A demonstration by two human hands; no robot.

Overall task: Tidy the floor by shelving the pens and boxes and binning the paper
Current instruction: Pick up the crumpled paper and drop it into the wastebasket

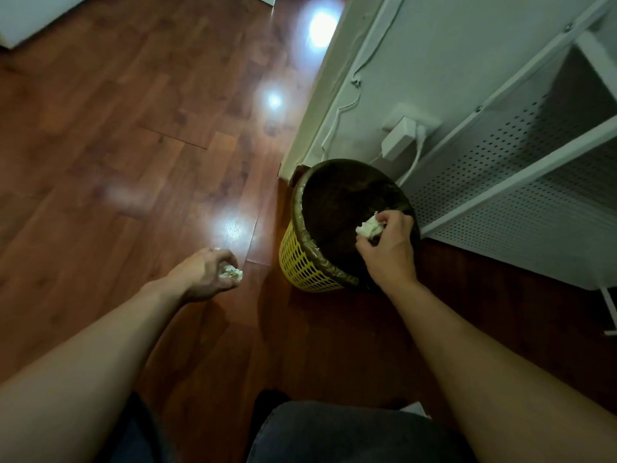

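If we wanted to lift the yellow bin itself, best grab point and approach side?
Judging from this view, grip the yellow bin at its near-left rim, coming from above on the open floor side. The wall and white perforated shelf crowd its far and right sides, and the right hand holding a paper wad sits over the near-right rim.

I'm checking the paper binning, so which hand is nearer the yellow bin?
Right. The right hand holds a paper wad over the yellow bin opening. The left hand holds another wad off to the bin's left, above the floor.
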